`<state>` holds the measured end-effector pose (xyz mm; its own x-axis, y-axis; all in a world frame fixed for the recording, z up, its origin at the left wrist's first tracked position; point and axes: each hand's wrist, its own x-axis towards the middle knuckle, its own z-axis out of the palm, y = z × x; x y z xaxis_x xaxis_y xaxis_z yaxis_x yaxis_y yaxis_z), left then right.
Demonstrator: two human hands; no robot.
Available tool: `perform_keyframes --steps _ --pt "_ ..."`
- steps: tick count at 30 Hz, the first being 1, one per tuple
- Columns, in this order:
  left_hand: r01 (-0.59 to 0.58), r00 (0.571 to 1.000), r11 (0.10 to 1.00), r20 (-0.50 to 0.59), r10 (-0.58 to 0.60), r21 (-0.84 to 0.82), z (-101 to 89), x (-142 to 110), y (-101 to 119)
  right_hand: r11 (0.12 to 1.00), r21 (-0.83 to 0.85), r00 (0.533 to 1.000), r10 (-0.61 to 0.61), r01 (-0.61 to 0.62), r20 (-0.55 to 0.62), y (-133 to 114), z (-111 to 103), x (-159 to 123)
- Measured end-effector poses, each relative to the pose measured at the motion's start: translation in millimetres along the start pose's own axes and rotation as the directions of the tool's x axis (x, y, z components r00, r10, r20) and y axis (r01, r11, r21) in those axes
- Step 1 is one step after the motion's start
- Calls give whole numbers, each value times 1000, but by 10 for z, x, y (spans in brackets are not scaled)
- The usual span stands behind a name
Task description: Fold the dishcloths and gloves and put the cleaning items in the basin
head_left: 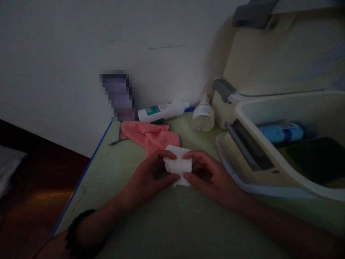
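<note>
A small folded piece of white tissue (179,166) is held between my two hands above the table, in the middle of the head view. My left hand (151,176) grips its left side, with the thumb on the near part and the index finger on the far part. From the other side, my right hand (208,176) pinches it the same way. Both sets of thumb and index tips almost meet at the tissue's middle. Just beyond lies a crumpled pink cloth (151,135) with a dark edging, partly behind the tissue. The other fingers are mostly hidden.
A white bottle (161,112) lies on its side by the wall, with a clear pump bottle (203,117) beside it. At the right stands an open cream storage box (296,192) holding a blue bottle (283,132) and a dark green pad (318,158). A pixelated panel (121,95) leans at the back left.
</note>
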<state>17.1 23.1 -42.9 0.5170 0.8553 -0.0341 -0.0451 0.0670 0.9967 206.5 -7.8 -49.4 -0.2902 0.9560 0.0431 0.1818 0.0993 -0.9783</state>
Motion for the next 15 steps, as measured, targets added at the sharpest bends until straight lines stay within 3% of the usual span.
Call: perform_keyframes --steps 15 --pt "39 999 999 -5 -40 -19 -13 -7 -14 999 -30 1000 27 -27 -1 -2 -5 -2"
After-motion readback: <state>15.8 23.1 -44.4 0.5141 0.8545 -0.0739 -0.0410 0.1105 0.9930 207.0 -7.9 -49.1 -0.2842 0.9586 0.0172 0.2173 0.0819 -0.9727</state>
